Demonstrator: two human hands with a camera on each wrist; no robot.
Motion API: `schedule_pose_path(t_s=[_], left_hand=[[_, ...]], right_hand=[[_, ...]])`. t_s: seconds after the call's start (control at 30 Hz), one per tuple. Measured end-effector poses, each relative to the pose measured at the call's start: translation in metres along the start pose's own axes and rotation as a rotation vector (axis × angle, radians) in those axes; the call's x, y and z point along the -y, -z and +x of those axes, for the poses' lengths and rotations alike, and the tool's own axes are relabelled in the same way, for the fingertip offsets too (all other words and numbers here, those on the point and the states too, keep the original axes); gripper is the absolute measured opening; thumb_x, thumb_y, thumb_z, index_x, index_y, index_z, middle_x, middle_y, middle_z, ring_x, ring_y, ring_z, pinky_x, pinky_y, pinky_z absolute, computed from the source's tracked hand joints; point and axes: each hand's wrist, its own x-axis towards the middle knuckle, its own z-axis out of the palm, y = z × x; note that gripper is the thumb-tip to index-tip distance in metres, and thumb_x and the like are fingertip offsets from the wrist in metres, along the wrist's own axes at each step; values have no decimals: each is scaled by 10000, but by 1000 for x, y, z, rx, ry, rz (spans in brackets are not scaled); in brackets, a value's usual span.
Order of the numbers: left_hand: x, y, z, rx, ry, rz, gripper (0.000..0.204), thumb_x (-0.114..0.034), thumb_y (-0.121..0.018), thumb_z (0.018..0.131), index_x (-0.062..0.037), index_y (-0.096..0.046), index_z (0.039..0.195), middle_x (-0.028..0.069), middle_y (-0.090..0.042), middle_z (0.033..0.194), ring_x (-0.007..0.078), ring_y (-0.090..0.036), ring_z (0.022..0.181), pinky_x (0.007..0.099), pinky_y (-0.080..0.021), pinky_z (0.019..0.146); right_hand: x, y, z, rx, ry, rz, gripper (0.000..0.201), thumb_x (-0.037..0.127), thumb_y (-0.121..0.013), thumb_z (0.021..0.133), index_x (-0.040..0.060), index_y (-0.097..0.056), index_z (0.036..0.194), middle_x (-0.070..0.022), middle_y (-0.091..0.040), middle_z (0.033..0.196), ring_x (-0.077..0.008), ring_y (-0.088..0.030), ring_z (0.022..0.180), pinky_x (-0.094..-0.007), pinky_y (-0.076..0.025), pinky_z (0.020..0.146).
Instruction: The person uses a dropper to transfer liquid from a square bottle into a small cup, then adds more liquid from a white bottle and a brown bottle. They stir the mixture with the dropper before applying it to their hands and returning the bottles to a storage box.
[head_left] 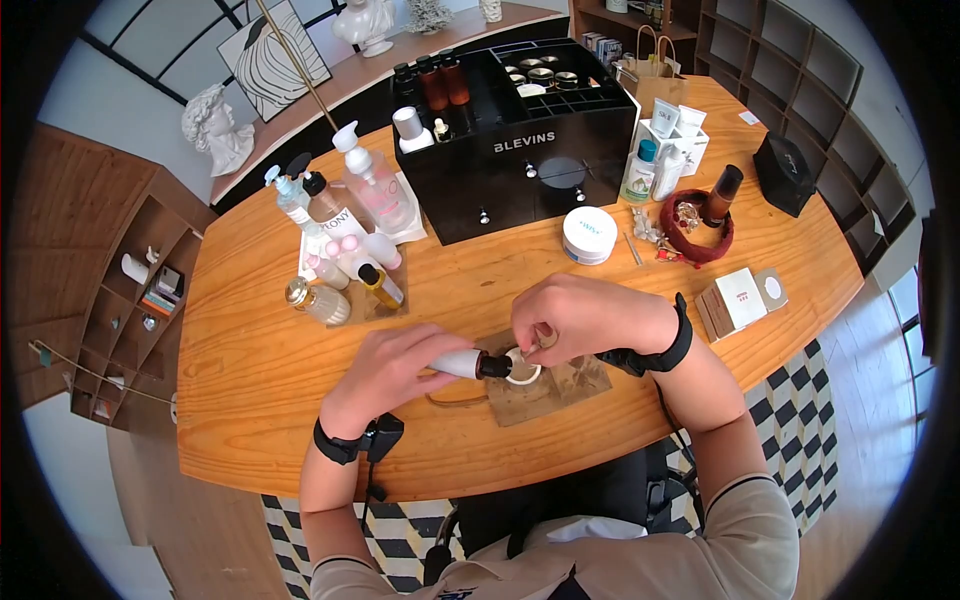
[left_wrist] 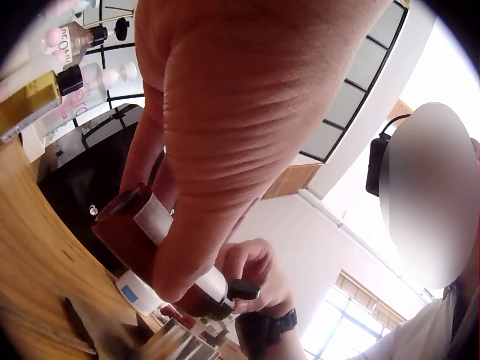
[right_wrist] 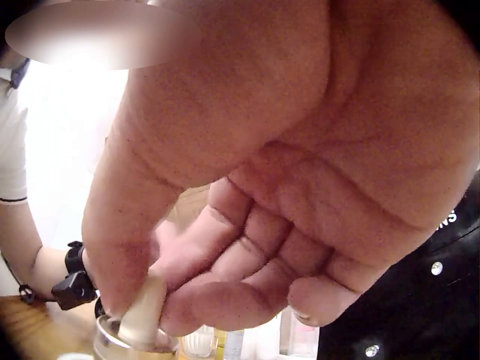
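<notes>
My left hand (head_left: 388, 372) grips a bottle (head_left: 457, 363) lying nearly level, its black neck (head_left: 495, 366) over the edge of a small round cup (head_left: 524, 378). In the left wrist view the bottle (left_wrist: 124, 229) is dark amber with a pale label. My right hand (head_left: 585, 318) is at the cup's far right side. Between its thumb and forefinger it pinches a pale, narrow piece (right_wrist: 142, 311), whose lower end is at the glass-like cup (right_wrist: 111, 346). Whether that end touches the cup, I cannot tell. Under the cup is a brown mat (head_left: 545, 400).
A black drawer case (head_left: 480, 190) stands at the back. Pump bottles (head_left: 375, 190) and smaller bottles are at the left. Beyond my right hand are a white jar (head_left: 590, 236), a red round tray (head_left: 728, 245) and a small box (head_left: 738, 302).
</notes>
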Motion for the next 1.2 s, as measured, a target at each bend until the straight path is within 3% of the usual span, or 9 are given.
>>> schedule_pose_path(t_s=[0.37,0.43,0.57,0.63,1.03,1.2], left_hand=[[0,0,1,16,-22,-2,285,-78,-852,681,-127,-737,937,11,-702,921,211,-681,760,300,-546,629],[-1,-1,0,19,-17,11,287,-84,-853,683,-126,-739,943,13,-701,923,209,-680,756,297,-545,626],[-3,0,2,9,12,12,292,-90,-854,685,-125,-737,950,14,-701,930,208,-679,753,298,-544,625],[1,0,0,38,-31,2,293,-91,-853,689,-120,-730,953,14,-702,937,212,-681,758,300,-548,628],[-4,0,3,20,27,5,284,-94,-844,703,-124,-731,962,10,-704,940,213,-684,763,300,-549,630],[-1,-2,1,35,-23,15,271,-102,-843,706,-129,-735,953,6,-704,942,209,-681,757,299,-545,624]], right_hand=[[1,0,0,8,-1,-34,127,74,-771,756,4,-684,815,-95,-675,774,-248,-658,712,-339,-516,643],[1,0,1,-18,21,5,145,96,-759,736,-5,-689,814,-129,-688,759,-305,-678,734,-377,-513,642],[2,0,1,-26,12,-7,146,95,-757,735,-7,-689,815,-134,-687,761,-303,-679,738,-372,-513,644],[6,1,-1,26,28,0,130,66,-767,745,3,-681,820,-98,-673,772,-252,-660,715,-339,-512,644],[1,0,0,-16,56,0,136,85,-775,748,8,-681,807,-88,-664,758,-255,-648,704,-338,-505,634],[3,1,-1,6,39,-10,134,88,-775,748,10,-683,805,-87,-668,761,-245,-642,690,-335,-500,625]])
